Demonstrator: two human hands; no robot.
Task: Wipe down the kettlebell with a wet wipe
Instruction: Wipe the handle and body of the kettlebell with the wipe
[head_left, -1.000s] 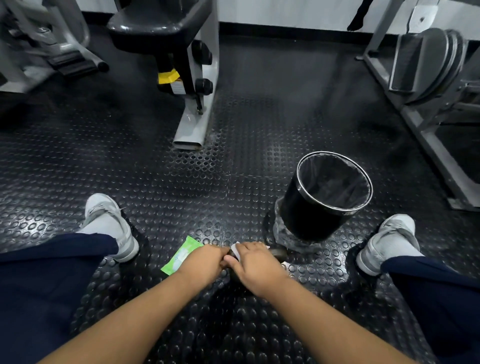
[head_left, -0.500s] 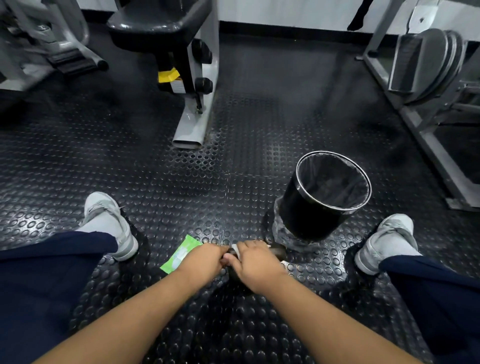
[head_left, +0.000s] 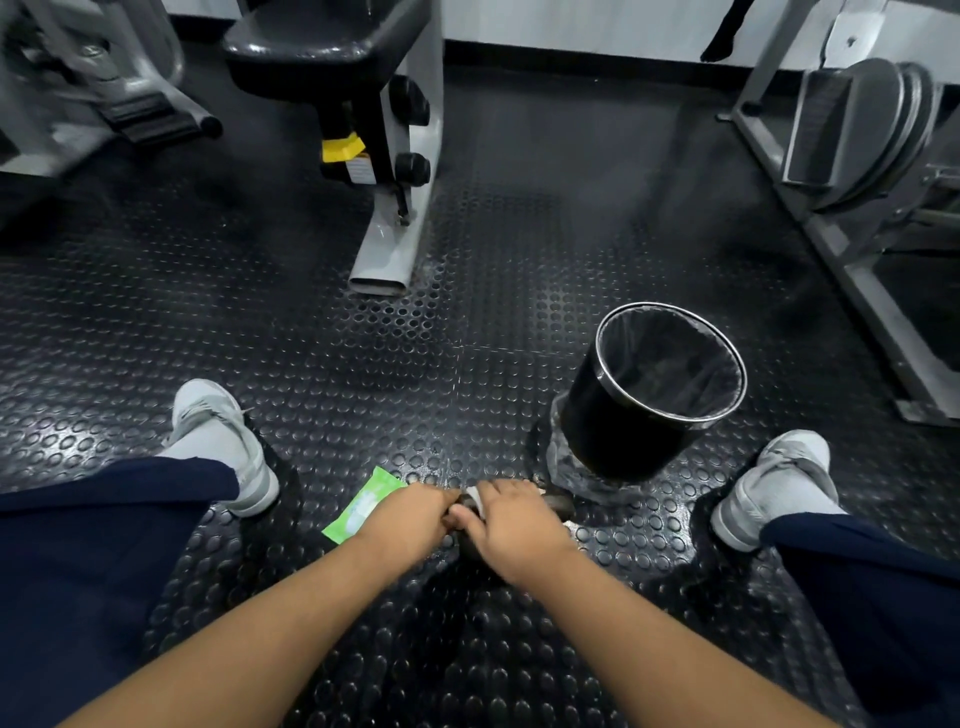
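The dark kettlebell (head_left: 558, 505) stands on the studded rubber floor between my feet, almost wholly covered by both hands. My left hand (head_left: 410, 519) is closed around the left side of its handle. My right hand (head_left: 511, 525) presses a white wet wipe (head_left: 475, 501) onto the top of the kettlebell; only a small corner of the wipe shows between the hands. A green pack of wipes (head_left: 363, 505) lies flat on the floor just left of my left hand.
A black bin (head_left: 613, 415) with a steel rim and a liner stands just beyond my right hand. My grey shoes (head_left: 223, 441) (head_left: 774, 483) flank the spot. A gym machine's leg (head_left: 384, 260) lies ahead, and a metal frame (head_left: 857, 291) runs along the right.
The hands have barely shifted; my right hand has slid slightly over the top of the kettlebell with the wipe. Nothing else has moved.
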